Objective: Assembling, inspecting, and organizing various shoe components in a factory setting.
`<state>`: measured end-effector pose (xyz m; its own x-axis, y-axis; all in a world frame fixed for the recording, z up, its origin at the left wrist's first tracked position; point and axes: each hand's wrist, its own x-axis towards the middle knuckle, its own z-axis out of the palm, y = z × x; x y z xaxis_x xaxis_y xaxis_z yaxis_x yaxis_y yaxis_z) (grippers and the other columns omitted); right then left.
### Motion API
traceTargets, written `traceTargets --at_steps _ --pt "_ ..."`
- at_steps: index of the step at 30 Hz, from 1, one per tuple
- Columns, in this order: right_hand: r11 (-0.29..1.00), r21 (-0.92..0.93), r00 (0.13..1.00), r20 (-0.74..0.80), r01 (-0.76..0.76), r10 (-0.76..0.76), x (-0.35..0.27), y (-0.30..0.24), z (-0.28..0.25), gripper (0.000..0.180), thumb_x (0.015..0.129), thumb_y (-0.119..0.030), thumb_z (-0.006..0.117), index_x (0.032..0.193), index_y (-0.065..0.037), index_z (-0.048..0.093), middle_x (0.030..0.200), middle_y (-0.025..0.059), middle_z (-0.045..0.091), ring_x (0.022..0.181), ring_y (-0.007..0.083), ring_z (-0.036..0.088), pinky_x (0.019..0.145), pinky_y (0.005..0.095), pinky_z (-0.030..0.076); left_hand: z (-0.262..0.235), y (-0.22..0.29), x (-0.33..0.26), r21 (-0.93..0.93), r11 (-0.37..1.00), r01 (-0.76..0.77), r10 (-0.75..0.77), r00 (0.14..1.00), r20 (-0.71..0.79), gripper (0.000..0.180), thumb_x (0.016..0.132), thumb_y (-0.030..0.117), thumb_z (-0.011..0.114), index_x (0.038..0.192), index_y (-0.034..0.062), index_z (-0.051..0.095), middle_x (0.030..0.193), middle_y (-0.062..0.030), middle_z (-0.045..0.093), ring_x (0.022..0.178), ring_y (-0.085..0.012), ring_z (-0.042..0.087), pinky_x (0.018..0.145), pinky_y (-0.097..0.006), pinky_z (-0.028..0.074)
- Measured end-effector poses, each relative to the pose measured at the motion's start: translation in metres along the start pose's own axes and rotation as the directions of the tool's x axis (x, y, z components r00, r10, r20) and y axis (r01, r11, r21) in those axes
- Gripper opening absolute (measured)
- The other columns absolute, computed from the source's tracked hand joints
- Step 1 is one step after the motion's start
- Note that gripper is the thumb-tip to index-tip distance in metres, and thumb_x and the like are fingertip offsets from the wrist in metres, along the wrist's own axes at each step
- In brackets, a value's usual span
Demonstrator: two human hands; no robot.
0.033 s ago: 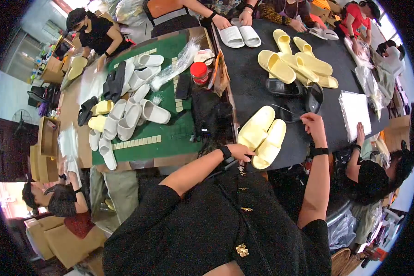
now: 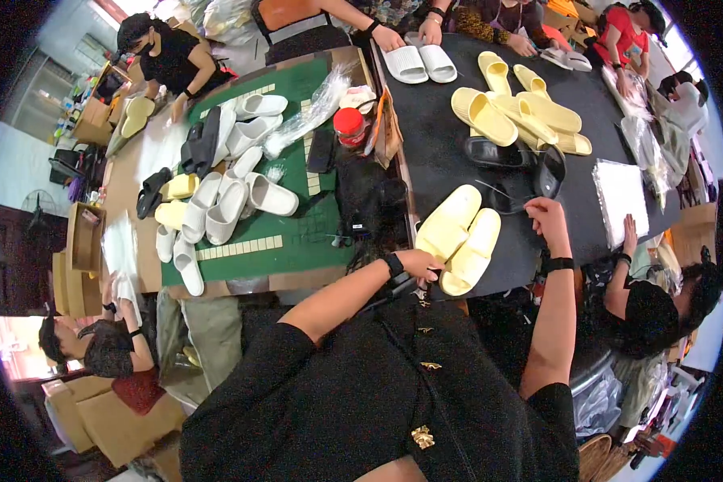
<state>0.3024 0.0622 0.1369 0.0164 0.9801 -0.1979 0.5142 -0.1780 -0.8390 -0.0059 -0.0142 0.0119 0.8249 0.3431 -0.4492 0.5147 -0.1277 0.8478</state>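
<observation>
A pair of yellow slippers (image 2: 475,241) lies side by side at the table's near edge. My left hand (image 2: 420,265) is closed at the near end of the left slipper, touching it. A small dark bit shows at its fingertips, too little to name. To the right of the pair, my right hand (image 2: 546,217) is raised with its fingers pinched at the end of a thin pale strand (image 2: 496,191). The strand slants up and left over the dark tabletop. Black slippers (image 2: 549,170) lie just beyond my right hand.
Several yellow slippers (image 2: 530,117) are heaped farther back. On the green mat (image 2: 313,233) at left lie grey slippers (image 2: 226,210) and a red-lidded jar (image 2: 348,124). White plastic bags (image 2: 618,197) lie at right, under a co-worker's hand. Other people work around the tables.
</observation>
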Motion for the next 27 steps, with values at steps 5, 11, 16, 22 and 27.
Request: traceTargets --at_steps 5,11,16,22,27 --pt "0.984 -0.158 0.991 0.09 -0.082 0.097 0.012 0.01 0.006 0.006 0.079 -0.004 0.059 0.081 0.0 0.065 0.058 0.0008 0.054 0.044 0.0067 0.047 0.038 0.0215 0.036 -0.011 -0.004 -0.016 -0.272 0.962 0.026 -0.063 0.99 -0.13 0.042 0.085 0.019 0.058 0.124 0.0056 0.052 0.074 -0.0098 0.065 0.058 -0.0152 0.064 0.054 -0.027 0.053" --pt "0.965 -0.261 0.979 0.186 -0.031 0.082 0.029 0.021 0.029 0.007 0.078 -0.003 0.06 0.081 0.0 0.065 0.059 0.0031 0.056 0.045 0.0081 0.051 0.04 0.0229 0.04 -0.022 -0.007 -0.04 -0.231 0.972 0.049 -0.106 0.965 -0.239 0.041 0.088 0.019 0.055 0.127 0.0072 0.049 0.074 -0.0072 0.065 0.062 -0.0124 0.063 0.057 -0.025 0.052" --pt "0.937 -0.349 0.974 0.221 0.024 0.057 0.041 0.027 0.049 0.008 0.078 -0.003 0.059 0.081 0.0 0.067 0.061 0.0059 0.059 0.045 0.0097 0.053 0.041 0.0239 0.042 -0.02 -0.012 -0.055 -0.299 0.95 0.093 -0.19 0.931 -0.313 0.038 0.088 0.018 0.055 0.124 0.0067 0.053 0.074 -0.0064 0.065 0.061 -0.0103 0.061 0.055 -0.025 0.051" --pt "0.91 -0.327 0.933 0.33 0.254 -0.142 0.049 0.042 0.075 0.009 0.076 -0.003 0.061 0.081 0.001 0.067 0.061 0.0063 0.059 0.048 0.0116 0.054 0.045 0.0255 0.045 -0.011 -0.017 -0.06 -0.294 0.953 0.075 -0.197 0.891 -0.409 0.031 0.087 0.016 0.056 0.117 0.0062 0.058 0.072 -0.0051 0.064 0.061 -0.0101 0.06 0.055 -0.026 0.051" --pt "0.858 -0.356 0.882 0.424 0.37 -0.204 0.045 0.046 0.098 0.012 0.073 -0.005 0.063 0.082 0.001 0.066 0.067 0.0096 0.063 0.052 0.0161 0.058 0.05 0.0281 0.048 -0.012 -0.007 -0.061 -0.373 0.925 0.063 -0.276 0.789 -0.549 0.021 0.082 0.012 0.058 0.099 0.0024 0.065 0.069 -0.0092 0.065 0.06 -0.015 0.064 0.059 -0.029 0.05"
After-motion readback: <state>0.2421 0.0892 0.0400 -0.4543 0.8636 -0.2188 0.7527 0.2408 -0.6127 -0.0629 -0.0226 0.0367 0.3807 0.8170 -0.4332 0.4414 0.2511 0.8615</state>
